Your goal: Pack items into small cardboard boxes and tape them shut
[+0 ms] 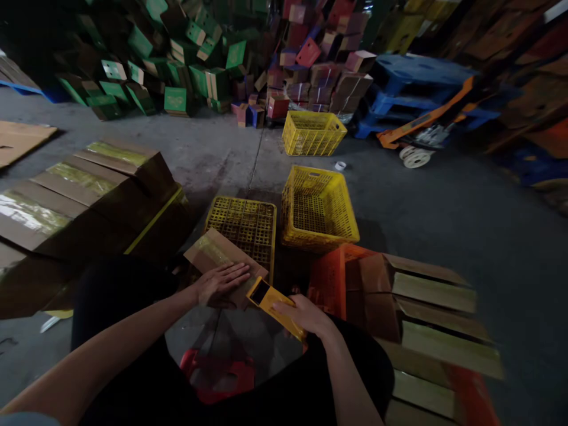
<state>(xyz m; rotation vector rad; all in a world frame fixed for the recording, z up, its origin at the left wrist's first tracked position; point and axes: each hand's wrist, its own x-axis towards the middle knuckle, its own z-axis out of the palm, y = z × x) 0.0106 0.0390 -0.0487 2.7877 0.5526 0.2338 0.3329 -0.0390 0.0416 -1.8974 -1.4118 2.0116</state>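
Seated person, working low over a concrete floor. Left hand (224,284) is lying flat, fingers extended and pressing rather than gripping, on a brown cardboard carton with a clear yellowish tape strip (229,253); the carton is overlapping the near part of a yellow plastic lattice crate (244,222). Right hand (308,316) is gripping a long yellow handheld tool with a dark opening at its end (270,299), that end sitting at the carton's right corner. Step in hand seems to be bracing the carton while bringing the tool to its edge; the next move is probably calling for a steady left palm and a firm grip. The left thumb, the carton's underside and the tool's working edge are staying hard to make out; the left-hand taped carton row (84,183) is running out of frame.
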